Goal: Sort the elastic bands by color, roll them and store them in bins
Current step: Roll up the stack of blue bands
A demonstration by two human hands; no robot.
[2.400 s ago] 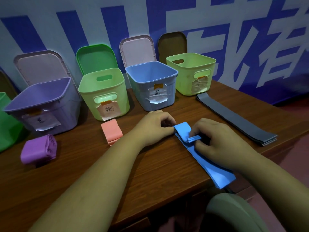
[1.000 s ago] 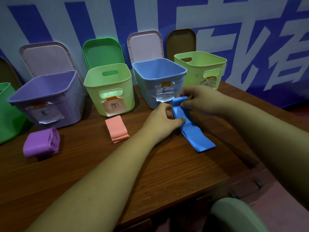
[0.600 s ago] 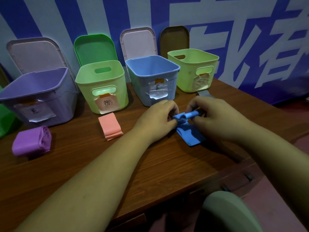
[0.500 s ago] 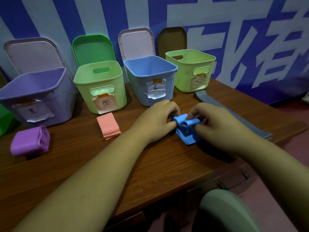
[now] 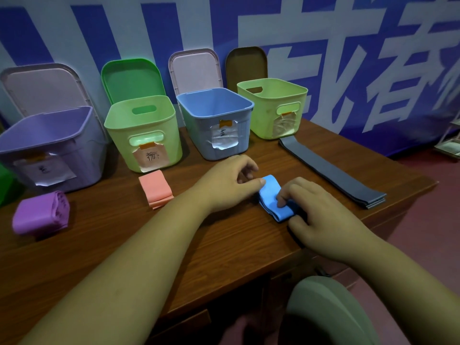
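A rolled blue elastic band (image 5: 271, 197) lies on the wooden table (image 5: 224, 245) in front of the blue bin (image 5: 216, 120). My left hand (image 5: 229, 183) touches its far end with the thumb tip, fingers curled. My right hand (image 5: 316, 210) holds its near end, fingers pressing on top and the thumb below. A folded pink band (image 5: 155, 189) lies before a light green bin (image 5: 144, 130). A rolled purple band (image 5: 41, 214) sits before the purple bin (image 5: 49, 145). Flat grey bands (image 5: 331, 173) stretch along the right side.
A second light green bin (image 5: 273, 105) stands at the back right. Open lids lean on the blue banner wall behind the bins. A dark green bin edge (image 5: 5, 180) shows at far left. The table's right edge drops off just past the grey bands. My knee (image 5: 328, 312) is below.
The long blue band has been rolled up from a strip hanging over the table edge into a compact roll. Both hands came down with it onto the table.
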